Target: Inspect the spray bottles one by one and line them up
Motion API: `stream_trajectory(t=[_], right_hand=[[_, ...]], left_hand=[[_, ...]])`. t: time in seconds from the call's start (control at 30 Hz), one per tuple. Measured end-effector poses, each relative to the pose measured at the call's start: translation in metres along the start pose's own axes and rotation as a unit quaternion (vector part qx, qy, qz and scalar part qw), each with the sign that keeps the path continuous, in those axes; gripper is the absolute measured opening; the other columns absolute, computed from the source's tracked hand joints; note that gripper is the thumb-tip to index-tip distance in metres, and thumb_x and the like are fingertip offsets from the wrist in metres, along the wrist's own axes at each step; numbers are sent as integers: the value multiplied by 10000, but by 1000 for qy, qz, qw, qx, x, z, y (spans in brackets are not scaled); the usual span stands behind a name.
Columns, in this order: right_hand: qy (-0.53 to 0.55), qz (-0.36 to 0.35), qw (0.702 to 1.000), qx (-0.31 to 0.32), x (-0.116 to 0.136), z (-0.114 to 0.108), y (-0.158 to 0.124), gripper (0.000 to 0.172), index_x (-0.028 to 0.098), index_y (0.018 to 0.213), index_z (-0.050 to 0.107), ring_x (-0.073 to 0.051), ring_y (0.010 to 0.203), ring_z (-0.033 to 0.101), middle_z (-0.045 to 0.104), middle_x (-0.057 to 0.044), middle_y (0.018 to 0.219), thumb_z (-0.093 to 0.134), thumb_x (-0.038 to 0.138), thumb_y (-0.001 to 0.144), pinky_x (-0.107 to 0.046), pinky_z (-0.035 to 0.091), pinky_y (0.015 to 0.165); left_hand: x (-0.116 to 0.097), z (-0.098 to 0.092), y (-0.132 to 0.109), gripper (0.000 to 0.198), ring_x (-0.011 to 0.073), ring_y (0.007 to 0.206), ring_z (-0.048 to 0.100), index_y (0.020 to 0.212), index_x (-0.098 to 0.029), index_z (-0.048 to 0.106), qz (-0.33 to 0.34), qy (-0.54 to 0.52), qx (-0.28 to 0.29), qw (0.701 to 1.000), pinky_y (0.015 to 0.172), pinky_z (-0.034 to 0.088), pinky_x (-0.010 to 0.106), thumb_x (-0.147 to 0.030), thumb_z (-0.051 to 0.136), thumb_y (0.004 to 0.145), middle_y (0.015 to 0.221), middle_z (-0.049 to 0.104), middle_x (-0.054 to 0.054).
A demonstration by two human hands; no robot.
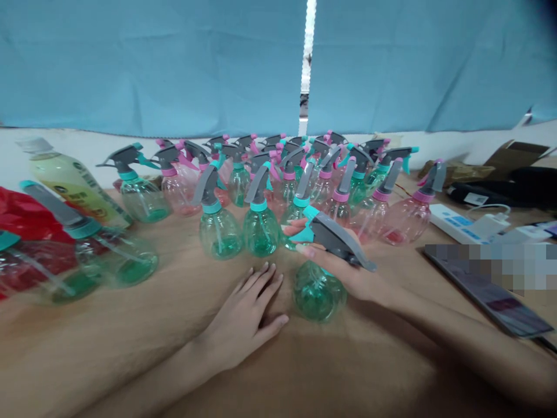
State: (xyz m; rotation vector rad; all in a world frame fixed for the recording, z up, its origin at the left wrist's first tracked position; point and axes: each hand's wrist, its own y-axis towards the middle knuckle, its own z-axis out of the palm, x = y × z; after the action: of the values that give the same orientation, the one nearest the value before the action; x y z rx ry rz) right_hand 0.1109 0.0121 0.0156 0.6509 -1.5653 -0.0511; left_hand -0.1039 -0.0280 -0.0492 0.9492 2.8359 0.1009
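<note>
My right hand (343, 267) is closed around the neck of a green spray bottle (318, 293) with a grey and teal trigger head. The bottle tilts, its base toward me, and my fingers reach past the teal trigger. To its left my left hand (250, 313) lies palm down on the wooden table (174, 337), fingers spread, holding nothing. Just beyond it stand two upright green spray bottles (261, 232), side by side. Pink spray bottles (402, 220) with pink collars stand beyond my right hand.
Several more spray bottles crowd the back. At left are two green spray bottles (117, 255), a drink bottle (72, 180) and a red plastic bag (35, 215). A power strip (456, 223), a phone (483, 290) and a cardboard box (513, 159) are at right. A blue curtain (152, 64) hangs behind.
</note>
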Motion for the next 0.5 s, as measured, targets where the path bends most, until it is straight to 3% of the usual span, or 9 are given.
stream_trajectory(t=[0.5], right_hand=[[2,-18,1000,4,-6,0,0,288,256,1113,607,-219,1120,614,671,-37,1159,645,259,827,-398,483,974]], left_hand=[[1,1,0,655,284,1385,325,1427,-108,362,1,7,8,1000,1107,329,482,-554,372,947,1504,352,144]])
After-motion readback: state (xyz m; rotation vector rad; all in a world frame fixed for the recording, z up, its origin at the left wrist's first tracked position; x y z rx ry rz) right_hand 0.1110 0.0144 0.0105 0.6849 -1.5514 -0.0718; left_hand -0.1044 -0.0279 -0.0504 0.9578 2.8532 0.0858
